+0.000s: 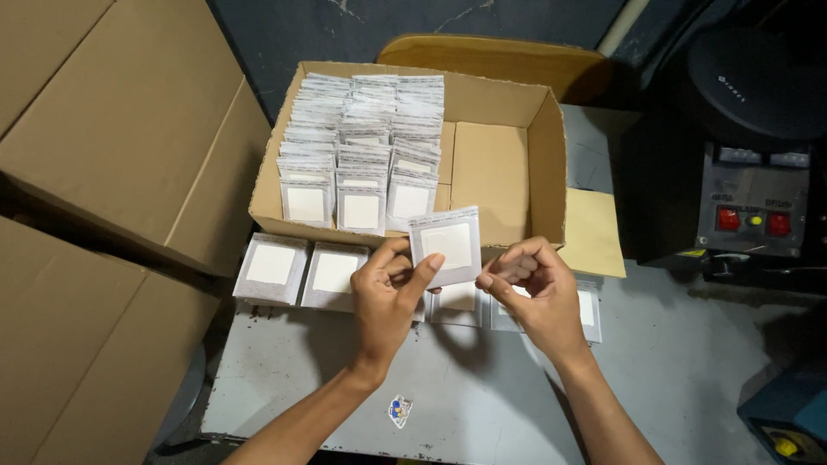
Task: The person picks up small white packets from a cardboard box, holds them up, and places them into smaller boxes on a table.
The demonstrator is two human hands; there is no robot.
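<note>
My left hand (388,297) grips a small square silver pouch with a white pad inside (444,245), holding it upright in front of an open cardboard box (508,172). My right hand (534,288) is beside it, fingers curled, thumb and fingertips pinched near the pouch's right edge; whether it touches the pouch is unclear. The box holds three rows of several identical pouches (362,146) standing on edge. More pouches lie flat in a row on the grey table (482,405), two to the left (301,269) and others partly hidden under my hands.
Large closed cardboard boxes (112,138) stack at the left. A dark machine with two red buttons and a yellow one (754,207) stands at the right. A yellowish sheet (593,232) lies beside the box. A small sticker (398,411) is on the table.
</note>
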